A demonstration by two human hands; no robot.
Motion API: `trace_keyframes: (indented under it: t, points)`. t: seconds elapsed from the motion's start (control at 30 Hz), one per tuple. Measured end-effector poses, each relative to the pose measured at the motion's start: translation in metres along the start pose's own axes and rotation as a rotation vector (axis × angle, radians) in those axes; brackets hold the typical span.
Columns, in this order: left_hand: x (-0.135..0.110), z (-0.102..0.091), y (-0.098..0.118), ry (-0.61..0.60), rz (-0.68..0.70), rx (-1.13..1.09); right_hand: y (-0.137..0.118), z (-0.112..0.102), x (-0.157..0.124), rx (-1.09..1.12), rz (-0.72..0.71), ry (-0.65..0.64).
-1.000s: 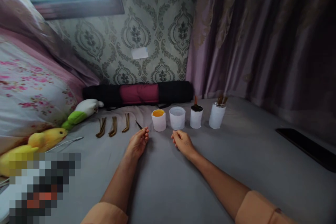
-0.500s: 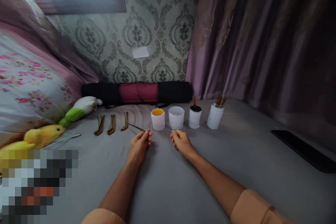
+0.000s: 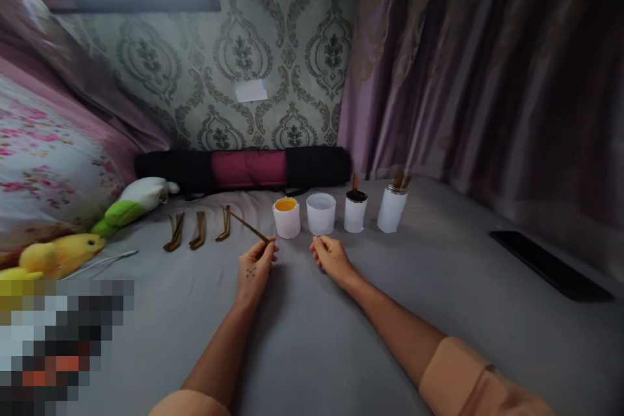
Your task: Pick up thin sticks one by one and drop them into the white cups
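My left hand [image 3: 255, 271] is closed in a pinch on one end of a thin brown strip [image 3: 249, 225], which slants up and left toward the folded strips. My right hand [image 3: 333, 261] is curled closed near the white cup; anything in its fingers is too small to make out. Ahead stand a white-wrapped cup with yellow contents [image 3: 287, 221], a wide white cup [image 3: 321, 218], a white-wrapped can with a dark top [image 3: 355, 215] and a taller can [image 3: 391, 212] with brown sticks. Folded brown strips [image 3: 174, 234] lie in three bundles at left.
A black and maroon roll [image 3: 248, 169] lies along the wall. Plush toys [image 3: 63, 252] and a white cable [image 3: 104, 265] are at the left. A flat black object [image 3: 548, 265] rests on the grey sheet [image 3: 370, 351] at right.
The strip in my left hand has tilted more steeply, its far end now higher. Both hands stay closed near their earlier places. The whole view has shifted slightly.
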State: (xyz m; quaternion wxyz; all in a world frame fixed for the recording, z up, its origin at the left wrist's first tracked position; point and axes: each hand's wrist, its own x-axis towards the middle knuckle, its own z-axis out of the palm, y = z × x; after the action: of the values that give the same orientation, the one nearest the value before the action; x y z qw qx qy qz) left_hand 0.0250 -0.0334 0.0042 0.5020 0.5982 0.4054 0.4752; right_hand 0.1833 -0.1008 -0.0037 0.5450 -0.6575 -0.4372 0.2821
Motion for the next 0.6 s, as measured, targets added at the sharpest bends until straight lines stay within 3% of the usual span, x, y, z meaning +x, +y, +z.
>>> trace_keyframes:
  t: [0.17,0.4,0.6]
  points:
    - [-0.002,0.002,-0.001,-0.008,0.055,0.12,-0.002,-0.001,-0.001,0.015,0.006,-0.025]
    - [-0.002,0.001,-0.011,-0.066,0.306,0.369,-0.001,-0.001,-0.001,0.038,0.002,-0.021]
    - [-0.005,0.003,-0.008,-0.126,0.46,0.523,-0.001,-0.001,-0.002,0.052,-0.02,-0.019]
